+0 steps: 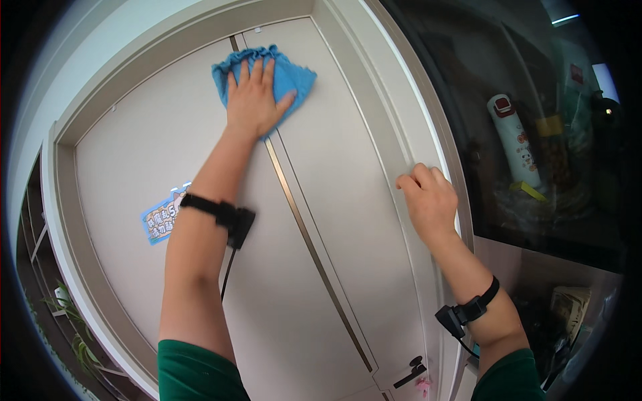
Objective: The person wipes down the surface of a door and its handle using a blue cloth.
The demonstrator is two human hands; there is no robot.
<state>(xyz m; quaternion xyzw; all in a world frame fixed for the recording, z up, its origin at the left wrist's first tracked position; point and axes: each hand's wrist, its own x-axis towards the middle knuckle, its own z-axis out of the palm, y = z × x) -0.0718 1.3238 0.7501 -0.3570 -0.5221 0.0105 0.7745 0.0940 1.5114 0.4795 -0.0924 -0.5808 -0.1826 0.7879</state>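
My left hand (253, 103) lies with its fingers spread on a blue cloth (296, 82), pressing it flat against the upper part of a pale door (326, 150). The cloth's top edge is bunched and ruffled, and it covers part of a gold-coloured metal strip (306, 235) that runs down the door. Beside the door's right edge, my right hand (432, 203) rests against the door frame (401, 145) with curled fingers. Nothing shows in it, though its palm is turned away.
A blue-edged sticker (155, 220) with writing is partly behind my left forearm. Low on the door is a black lever handle (410, 376) with a pink ornament (424, 386). At right, a dark glossy panel (466, 125) shows a white bottle (516, 143). Shelving with plants (85, 348) stands left.
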